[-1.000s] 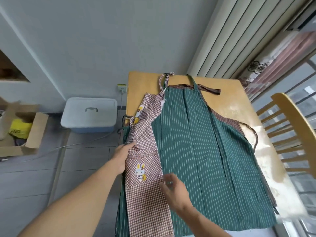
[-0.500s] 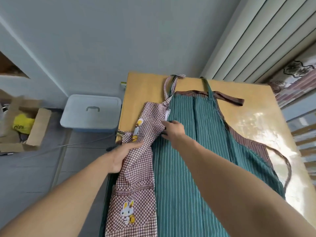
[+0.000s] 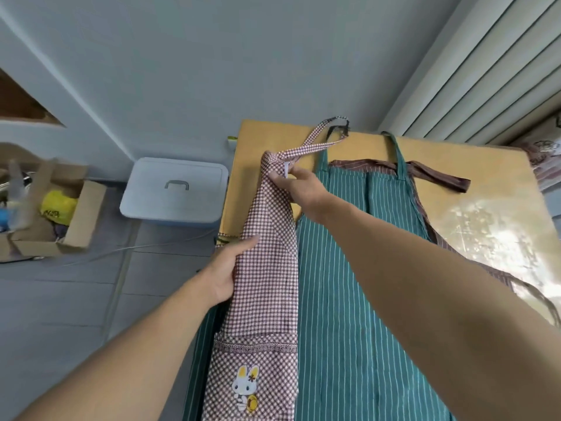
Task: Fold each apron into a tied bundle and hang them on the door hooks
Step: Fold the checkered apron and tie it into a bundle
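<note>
At the table's left edge, the checked apron (image 3: 267,268) is gathered into a long narrow strip.
The right hand (image 3: 299,188) pinches its bib end, while the left hand (image 3: 226,268) grips the strip's outer edge (fingers hidden beneath). It lies over the green striped apron (image 3: 364,299); a loose pinch could let the folds spring open, or drag the green one off the table (image 3: 485,183).

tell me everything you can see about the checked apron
The checked apron is thin woven cloth in small brown-and-white checks, with a lace-like trim band and a cartoon rabbit patch below it. It lies folded into a long narrow strip on the green striped apron along the table's left side. The right hand pinches its bunched top, where the neck strap loops away; the left hand grips its left edge.
</note>
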Demonstrator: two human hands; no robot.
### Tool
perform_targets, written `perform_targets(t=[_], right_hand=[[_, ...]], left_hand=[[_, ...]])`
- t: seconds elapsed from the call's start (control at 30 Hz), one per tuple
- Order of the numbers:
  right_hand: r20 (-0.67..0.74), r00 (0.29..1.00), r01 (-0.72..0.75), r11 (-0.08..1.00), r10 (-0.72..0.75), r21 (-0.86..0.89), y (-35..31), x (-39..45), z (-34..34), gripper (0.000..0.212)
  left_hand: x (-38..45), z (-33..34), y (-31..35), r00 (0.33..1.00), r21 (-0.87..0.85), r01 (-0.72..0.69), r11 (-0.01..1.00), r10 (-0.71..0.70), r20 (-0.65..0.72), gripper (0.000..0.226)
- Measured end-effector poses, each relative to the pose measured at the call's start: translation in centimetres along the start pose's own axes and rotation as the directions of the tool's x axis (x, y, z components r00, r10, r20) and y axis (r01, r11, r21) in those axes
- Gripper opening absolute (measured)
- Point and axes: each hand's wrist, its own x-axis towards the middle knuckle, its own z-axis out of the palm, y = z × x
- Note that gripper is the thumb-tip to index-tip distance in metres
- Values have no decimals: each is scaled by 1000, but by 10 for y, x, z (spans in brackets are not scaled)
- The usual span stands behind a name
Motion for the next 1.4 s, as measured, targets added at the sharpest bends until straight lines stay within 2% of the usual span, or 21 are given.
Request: perform_targets(t=[0.07, 0.13, 0.27, 0.3, 0.37, 0.4, 0.43, 0.47, 0.5, 0.53, 0.57, 0.6, 0.67, 0.73, 0.77, 0.9, 0.97, 1.03, 1.13, 1.27, 1.4], right_hand=[[20, 998, -44, 957, 52, -285, 3, -2, 2, 57], [-30, 995, -97, 860, 96, -501, 12, 2, 0, 56], [-103, 994, -84, 812, 29, -578, 28, 2, -6, 36], [-119, 993, -73, 806, 4, -587, 29, 1, -7, 35], [-173, 985, -90, 818, -12, -569, 31, -2, -6, 39], [-207, 978, -104, 822, -17, -560, 33, -5, -5, 43], [-249, 967, -104, 818, -49, -566, 36, -10, -3, 47], [-298, 947, -83, 805, -119, -587, 40, -16, -1, 51], [-343, 915, -45, 790, -214, -612, 47, -26, 2, 54], [-377, 879, -11, 780, -291, -626, 56, -39, 5, 55], [-397, 862, 5, 790, -314, -613, 67, -54, 10, 56], [-403, 871, -3, 816, -282, -578, 78, -71, 15, 59], [-388, 905, -47, 865, -175, -499, 103, -114, 27, 68], [-366, 924, -70, 888, -114, -454, 124, -156, 39, 69], [-361, 929, -85, 904, -79, -418, 133, -175, 45, 65], [-358, 923, -225, 953, 143, -201, 184, -244, 70, 51], [-390, 890, -303, 946, 237, -115, 206, -280, 83, 44], [-364, 873, -372, 926, 325, -66, 225, -313, 93, 36], [-251, 857, -472, 881, 450, -32, 241, -364, 109, 24], [-56, 779, -627, 779, 625, -23, 260, -415, 123, 41], [143, 792, -598, 802, 594, -22, 248, -453, 132, 43]], left_hand=[[0, -8, 11, 999, -59, -39, 998, 37, -31, 42], [4, -19, 22, 997, -93, -60, 994, 55, -56, 38], [12, -29, 41, 972, -95, -186, 978, 169, -163, 20], [14, -28, 46, 952, -73, -230, 971, 208, -225, 26], [14, -19, 53, 882, 47, -303, 952, 299, -363, 29], [14, -16, 52, 821, 169, -334, 927, 374, -431, 29], [13, -14, 49, 733, 351, -349, 869, 486, -475, 31], [12, -13, 44, 622, 571, -356, 740, 644, -447, 32], [7, -15, 35, 519, 772, -341, 536, 792, -321, 30], [3, -17, 23, 452, 893, -332, 302, 882, -130, 27], [-2, -18, 10, 443, 939, -329, 95, 894, 65, 27], [-7, -18, -5, 491, 942, -332, -57, 842, 224, 33], [-19, -19, -36, 659, 922, -310, -232, 646, 384, 55], [-25, -23, -59, 804, 918, -266, -293, 459, 379, 75], [-27, -25, -66, 839, 920, -253, -298, 407, 363, 82], [-43, -20, -75, 833, 948, -292, -127, 453, 317, 91], [-60, -22, -86, 835, 937, -313, -154, 426, 349, 85], [-76, -30, -101, 855, 917, -338, -211, 338, 393, 80], [-103, -45, -127, 871, 885, -392, -253, 208, 445, 72], [-133, -41, -148, 860, 853, -473, -221, 93, 501, 55], [-159, -29, -166, 887, 863, -457, -216, -39, 460, 50]])
